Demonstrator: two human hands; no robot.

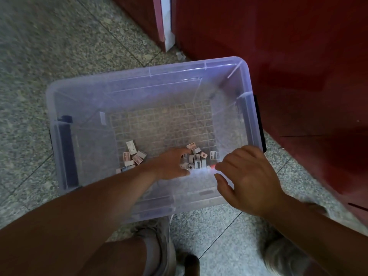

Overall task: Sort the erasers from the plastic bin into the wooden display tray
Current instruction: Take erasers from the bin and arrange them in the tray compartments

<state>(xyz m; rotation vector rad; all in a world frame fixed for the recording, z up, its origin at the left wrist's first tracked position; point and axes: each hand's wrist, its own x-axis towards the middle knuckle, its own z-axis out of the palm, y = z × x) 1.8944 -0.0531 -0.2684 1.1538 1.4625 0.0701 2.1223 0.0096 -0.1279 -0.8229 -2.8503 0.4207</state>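
Left hand [171, 166]: spread around the erasers [196, 160] in the plastic bin [139, 73]; best to scoop several together.
Right hand [249, 176]: loosely curled, empty, at the rim.

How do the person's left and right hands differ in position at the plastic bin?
The left hand reaches deep into the plastic bin, fingers among the erasers. The right hand sits higher, at the bin's near rim, fingers curled. Both are bare.
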